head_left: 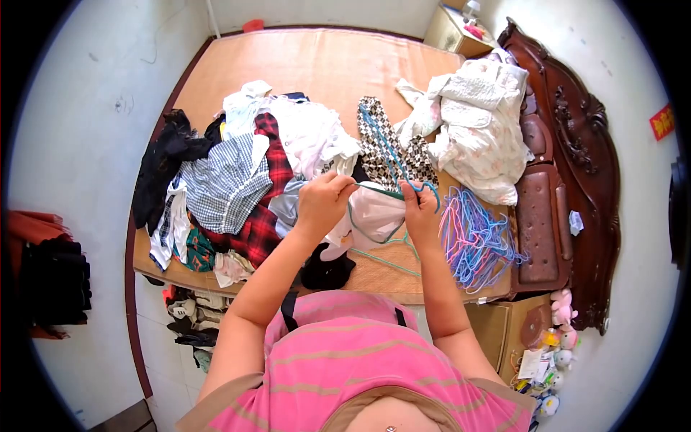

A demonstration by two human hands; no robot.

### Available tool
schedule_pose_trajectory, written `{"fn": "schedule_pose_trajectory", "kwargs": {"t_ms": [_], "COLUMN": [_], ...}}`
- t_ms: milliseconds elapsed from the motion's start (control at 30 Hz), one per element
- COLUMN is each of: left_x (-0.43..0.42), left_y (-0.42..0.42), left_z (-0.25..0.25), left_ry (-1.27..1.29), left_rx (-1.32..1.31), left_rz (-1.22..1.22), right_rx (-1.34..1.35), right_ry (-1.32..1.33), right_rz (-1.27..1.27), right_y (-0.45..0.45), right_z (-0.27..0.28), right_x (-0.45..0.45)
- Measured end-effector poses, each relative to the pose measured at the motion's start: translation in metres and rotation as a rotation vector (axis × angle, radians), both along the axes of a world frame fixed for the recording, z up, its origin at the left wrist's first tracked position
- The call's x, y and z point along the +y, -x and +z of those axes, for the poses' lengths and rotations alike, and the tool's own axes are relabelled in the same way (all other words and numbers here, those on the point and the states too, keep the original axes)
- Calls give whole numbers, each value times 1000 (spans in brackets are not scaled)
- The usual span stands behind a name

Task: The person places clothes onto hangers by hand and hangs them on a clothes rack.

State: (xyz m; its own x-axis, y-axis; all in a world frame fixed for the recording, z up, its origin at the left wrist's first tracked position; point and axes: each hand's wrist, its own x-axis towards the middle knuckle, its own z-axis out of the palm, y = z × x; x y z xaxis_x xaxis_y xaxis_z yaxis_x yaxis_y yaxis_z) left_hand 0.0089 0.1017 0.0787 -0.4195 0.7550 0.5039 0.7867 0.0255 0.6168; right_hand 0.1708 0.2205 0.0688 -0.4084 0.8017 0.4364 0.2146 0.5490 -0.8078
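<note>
1. Nearest to me is my pink shirt with brown stripes (327, 353); my forearms reach forward past it.
2. My left hand (327, 200) pinches one end of a thin dark green hanger (381, 191).
3. My right hand (421, 209) grasps its other end. A light blue curved wire (437, 198) is just beside; whether I hold it also, I cannot tell.
4. The hanger is between my hands, over the near part of the tan bed (335, 54). A thin pale pink garment (378, 216) is at it; how they join, I cannot see.
5. In my judgement, both hands should stay level and pull softly, so that the cloth does not bunch.
6. It seems wise to avoid the tangled blue and purple hangers (475, 237) at right, which could catch the fabric.
</note>
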Motion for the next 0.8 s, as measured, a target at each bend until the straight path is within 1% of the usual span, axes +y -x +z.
{"fn": "schedule_pose_trajectory", "kwargs": {"t_ms": [67, 100, 167, 200, 267, 300, 333, 367, 400, 433, 467, 500, 533, 567, 600, 667, 700, 733, 800], "left_x": [3, 7, 15, 15, 15, 15, 15, 15, 15, 14, 14, 15, 17, 20, 21, 25, 27, 29, 32], "left_y": [-3, -1, 1, -1, -4, -1, 4, 10, 17, 22, 28, 34, 38, 41, 41, 39, 34, 28, 10], "left_z": [2, -5, -26, -21, -9, -9, -10, -12, -13, -12, -16, -24, -33, -39, -41, -46, -39, -35, -29], "left_ry": [-78, -78, 135, 137, 144, 148, 148, 192, 235, 213, 209, 72, -64, -163, -162, -229, -173, -166, -107], "left_rx": [-40, -39, -949, -950, -1406, -1464, -1464, -1497, -1527, -1592, -1591, -1628, -1659, -1630, -1630, -1376, -1294, -1296, -1156], "left_rz": [78, 73, -183, -186, -308, -342, -339, -324, -307, -254, -248, -152, -56, 18, 19, 105, 101, 93, -233], "right_rx": [-32, -65, -74, -81, -99, -77, -56, -110, -106, -44, 17, 18, -39, -98, -97, -186, -185, -169, -151], "right_ry": [19, 36, -12, -61, -49, -153, -256, -275, -273, -94, 86, 88, 366, 644, 646, 659, 661, 635, 607], "right_rz": [-3, -10, -47, -78, -100, -129, -155, -149, -143, -109, -75, -69, -31, 5, 4, 141, 133, 151, 158], "right_y": [2, 1, 2, 3, -1, -5, -10, -21, -31, -42, -52, -63, -75, -84, -88, -95, -94, -89, -68], "right_z": [11, 16, 12, 10, 12, 14, 15, 16, 17, 21, 25, 37, 54, 63, 65, 66, 60, 46, 22], "right_x": [-5, -6, 0, 3, 6, 7, 8, 11, 9, 6, 1, -5, -14, -21, -27, -33, -33, -35, -41]}}
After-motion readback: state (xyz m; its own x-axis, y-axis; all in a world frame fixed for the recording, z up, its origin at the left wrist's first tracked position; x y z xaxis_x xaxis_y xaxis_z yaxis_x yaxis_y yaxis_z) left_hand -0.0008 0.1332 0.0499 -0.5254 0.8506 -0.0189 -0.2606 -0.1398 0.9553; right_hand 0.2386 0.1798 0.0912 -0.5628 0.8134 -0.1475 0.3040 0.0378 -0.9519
